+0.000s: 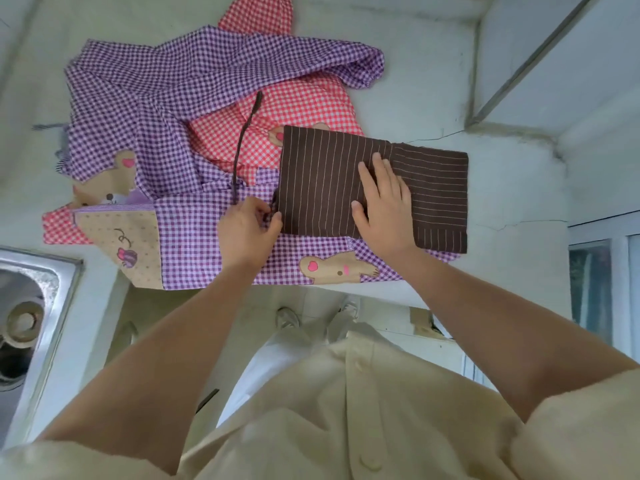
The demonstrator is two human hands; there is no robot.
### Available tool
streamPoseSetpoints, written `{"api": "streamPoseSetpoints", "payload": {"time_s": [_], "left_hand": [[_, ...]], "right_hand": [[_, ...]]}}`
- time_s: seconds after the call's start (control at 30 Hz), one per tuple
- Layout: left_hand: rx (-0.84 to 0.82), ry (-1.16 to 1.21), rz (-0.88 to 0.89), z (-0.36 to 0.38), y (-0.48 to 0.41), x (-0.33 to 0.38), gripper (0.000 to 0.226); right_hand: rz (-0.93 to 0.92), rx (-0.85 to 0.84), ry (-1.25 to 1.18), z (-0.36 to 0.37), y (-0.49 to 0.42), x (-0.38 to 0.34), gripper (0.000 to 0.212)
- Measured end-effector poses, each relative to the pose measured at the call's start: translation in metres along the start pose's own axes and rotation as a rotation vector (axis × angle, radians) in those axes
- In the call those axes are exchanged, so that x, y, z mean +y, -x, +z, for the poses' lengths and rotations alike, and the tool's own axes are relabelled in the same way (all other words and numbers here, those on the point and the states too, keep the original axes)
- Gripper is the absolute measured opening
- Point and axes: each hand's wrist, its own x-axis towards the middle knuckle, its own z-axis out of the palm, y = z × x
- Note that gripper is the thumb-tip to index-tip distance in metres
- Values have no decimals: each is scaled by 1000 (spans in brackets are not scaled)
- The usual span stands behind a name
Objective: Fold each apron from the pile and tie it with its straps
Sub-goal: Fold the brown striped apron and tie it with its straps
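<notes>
A brown pinstriped apron [322, 174], folded into a flat rectangle, lies on top of the pile at centre right. My right hand [382, 206] presses flat on its middle, fingers spread. At the apron's left edge my left hand [247, 228] pinches its dark brown strap [244, 140], which runs up and away over the pile. Under it spreads a purple gingham apron [194, 109] with bear patches, and a red gingham apron [304, 105] lies beneath that.
The pile rests on a pale concrete counter [450, 81] with a front edge near my body. A steel sink [38, 306] sits at the lower left. A raised ledge [519, 133] and a window [602, 278] are on the right.
</notes>
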Motion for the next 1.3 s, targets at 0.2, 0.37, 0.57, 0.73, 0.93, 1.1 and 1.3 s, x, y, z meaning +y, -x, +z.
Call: {"api": "streamPoseSetpoints", "payload": {"time_s": [0.2, 0.37, 0.57, 0.73, 0.93, 1.1, 1.3], "left_hand": [[-227, 99, -137, -11, 6, 2, 21], [-483, 453, -201, -11, 2, 3, 12], [-431, 304, -83, -14, -1, -20, 11], [-35, 56, 128, -7, 12, -4, 25], [-387, -334, 665, 21, 13, 21, 59], [-482, -488, 527, 33, 14, -4, 73], [-378, -428, 409, 27, 7, 25, 59]], "right_hand": [[91, -98, 15, 8, 19, -28, 56], [110, -242, -30, 15, 31, -23, 57], [103, -335, -12, 17, 33, -15, 55], [102, -330, 2, 15, 34, -18, 55], [23, -295, -13, 13, 40, -7, 54], [61, -254, 5, 2, 37, 28, 52], [34, -46, -138, -33, -23, 31, 50]]}}
